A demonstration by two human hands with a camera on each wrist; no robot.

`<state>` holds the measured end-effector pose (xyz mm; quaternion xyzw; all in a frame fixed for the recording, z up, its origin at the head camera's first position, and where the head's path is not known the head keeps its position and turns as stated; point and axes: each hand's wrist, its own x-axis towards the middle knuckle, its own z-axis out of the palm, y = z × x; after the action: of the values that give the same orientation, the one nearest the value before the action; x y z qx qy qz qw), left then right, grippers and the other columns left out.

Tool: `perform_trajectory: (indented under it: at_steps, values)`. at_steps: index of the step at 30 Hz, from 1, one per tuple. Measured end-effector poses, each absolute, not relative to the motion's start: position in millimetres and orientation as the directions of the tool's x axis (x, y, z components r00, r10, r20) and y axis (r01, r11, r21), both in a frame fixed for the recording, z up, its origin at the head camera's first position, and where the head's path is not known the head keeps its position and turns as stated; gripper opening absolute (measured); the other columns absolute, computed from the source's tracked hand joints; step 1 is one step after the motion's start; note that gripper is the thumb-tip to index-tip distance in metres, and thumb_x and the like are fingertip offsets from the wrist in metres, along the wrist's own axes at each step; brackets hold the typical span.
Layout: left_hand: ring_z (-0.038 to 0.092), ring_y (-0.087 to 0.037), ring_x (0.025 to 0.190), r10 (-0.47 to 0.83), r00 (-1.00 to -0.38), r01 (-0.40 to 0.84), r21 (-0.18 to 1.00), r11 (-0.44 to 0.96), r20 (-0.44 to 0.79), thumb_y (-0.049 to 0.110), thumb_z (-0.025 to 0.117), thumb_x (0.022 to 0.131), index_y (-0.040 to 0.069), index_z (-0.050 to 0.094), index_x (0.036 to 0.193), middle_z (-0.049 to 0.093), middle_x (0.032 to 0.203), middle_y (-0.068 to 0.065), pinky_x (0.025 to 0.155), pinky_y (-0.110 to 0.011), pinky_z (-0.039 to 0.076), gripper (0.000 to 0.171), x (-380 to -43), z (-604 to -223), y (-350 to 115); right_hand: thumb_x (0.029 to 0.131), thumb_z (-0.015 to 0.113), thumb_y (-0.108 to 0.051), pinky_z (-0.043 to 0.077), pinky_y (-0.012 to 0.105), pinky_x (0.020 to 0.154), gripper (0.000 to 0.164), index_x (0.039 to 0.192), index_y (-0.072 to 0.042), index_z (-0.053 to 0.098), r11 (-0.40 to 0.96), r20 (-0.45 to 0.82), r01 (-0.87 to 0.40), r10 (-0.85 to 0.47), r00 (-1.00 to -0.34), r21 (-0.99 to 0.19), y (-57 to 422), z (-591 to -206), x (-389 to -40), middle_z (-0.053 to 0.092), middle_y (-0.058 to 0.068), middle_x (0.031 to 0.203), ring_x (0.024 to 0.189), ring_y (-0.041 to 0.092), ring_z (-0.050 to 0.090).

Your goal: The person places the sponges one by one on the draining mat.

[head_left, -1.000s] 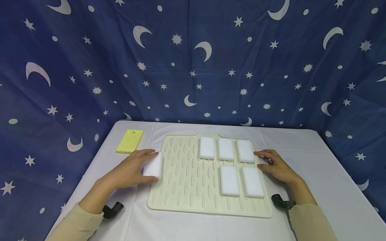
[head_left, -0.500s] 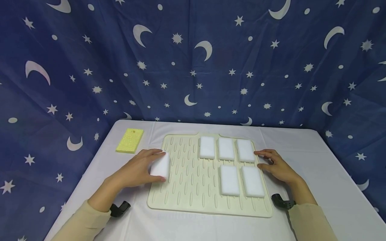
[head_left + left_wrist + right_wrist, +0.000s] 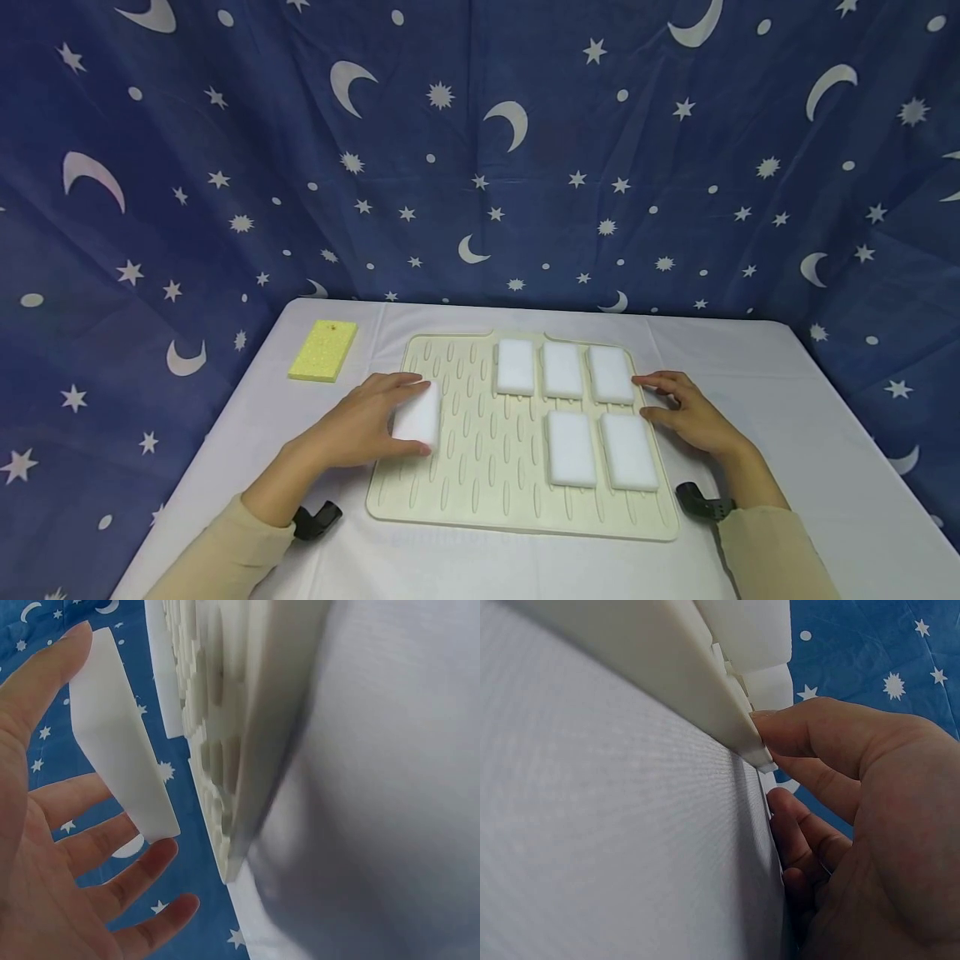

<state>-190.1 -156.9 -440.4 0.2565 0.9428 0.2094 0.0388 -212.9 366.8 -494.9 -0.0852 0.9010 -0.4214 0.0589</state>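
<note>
A white sponge block (image 3: pixel 417 415) is gripped between the thumb and fingers of my left hand (image 3: pixel 360 423), over the left part of a cream ridged drying mat (image 3: pixel 480 508). In the left wrist view a gap shows between this sponge (image 3: pixel 120 727) and the mat (image 3: pixel 225 727). My right hand (image 3: pixel 693 417) touches the mat's right edge with thumb and forefinger tips; its other fingers (image 3: pixel 802 825) are loosely bent in the right wrist view. Several matching white sponges lie flat on the mat's right half, including a front-right one (image 3: pixel 629 452) and a back-row one (image 3: pixel 515 367).
A yellow sponge (image 3: pixel 323 351) lies on the white tablecloth (image 3: pixel 465 575) at the back left, beyond the left hand. A dark blue curtain (image 3: pixel 420 208) with moons and stars hangs behind the table.
My left hand has carried the white sponge rightward, from the mat's left edge to over its surface. The right hand and the sponges on the mat have stayed put.
</note>
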Motion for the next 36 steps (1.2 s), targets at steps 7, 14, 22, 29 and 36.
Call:
perform_trajectory:
  at_steps: [7, 14, 22, 29, 36]
  values:
    - [0.046, -0.030, 0.143, 0.516, -0.855, 0.489, 0.402, 0.774, 0.047, 0.067, 0.082, 0.075, 0.021, 0.053, 0.153, 0.048, 0.158, -0.003, 0.115, -0.052, 0.042, 0.095, -192, -440, -145, 0.094, 0.074, -0.018, 0.020, 0.078, 0.113, 0.055, 0.145, -0.009, 0.059, 0.628, -0.036, -0.099, -0.200, -0.979, -0.772, 366, -494, -213, 0.035, 0.023, 0.152, 0.142, 0.048, 0.036]
    - [0.046, -0.028, 0.143, 0.530, -0.847, 0.498, 0.405, 0.766, 0.040, 0.067, 0.082, 0.075, 0.021, 0.053, 0.153, 0.048, 0.158, -0.003, 0.114, -0.052, 0.042, 0.095, -192, -442, -134, 0.094, 0.074, -0.016, 0.021, 0.078, 0.113, 0.056, 0.147, -0.007, 0.058, 0.631, -0.038, -0.098, -0.198, -0.979, -0.770, 364, -493, -213, 0.035, 0.024, 0.152, 0.141, 0.048, 0.036]
    - [0.046, -0.027, 0.143, 0.538, -0.842, 0.500, 0.402, 0.767, 0.020, 0.068, 0.082, 0.075, 0.022, 0.053, 0.153, 0.048, 0.159, -0.001, 0.116, -0.051, 0.039, 0.095, -189, -445, -121, 0.094, 0.074, -0.018, 0.021, 0.077, 0.114, 0.056, 0.146, -0.008, 0.058, 0.633, -0.044, -0.097, -0.203, -0.978, -0.768, 364, -492, -214, 0.035, 0.024, 0.152, 0.141, 0.048, 0.036]
    - [0.048, -0.026, 0.139, 0.554, -0.832, 0.518, 0.399, 0.757, 0.030, 0.069, 0.080, 0.075, 0.022, 0.053, 0.153, 0.049, 0.158, 0.000, 0.114, -0.050, 0.040, 0.095, -187, -449, -109, 0.096, 0.073, -0.023, 0.020, 0.077, 0.114, 0.055, 0.147, -0.009, 0.057, 0.645, -0.064, -0.080, -0.197, -0.978, -0.760, 364, -493, -214, 0.033, 0.024, 0.152, 0.142, 0.047, 0.035]
    - [0.048, -0.026, 0.139, 0.560, -0.828, 0.528, 0.378, 0.761, 0.030, 0.072, 0.078, 0.076, 0.023, 0.052, 0.153, 0.049, 0.158, 0.000, 0.116, -0.049, 0.039, 0.095, -186, -452, -101, 0.096, 0.073, -0.025, 0.020, 0.077, 0.114, 0.055, 0.147, -0.010, 0.057, 0.644, -0.063, -0.083, -0.200, -0.978, -0.761, 366, -494, -212, 0.034, 0.024, 0.151, 0.141, 0.047, 0.034]
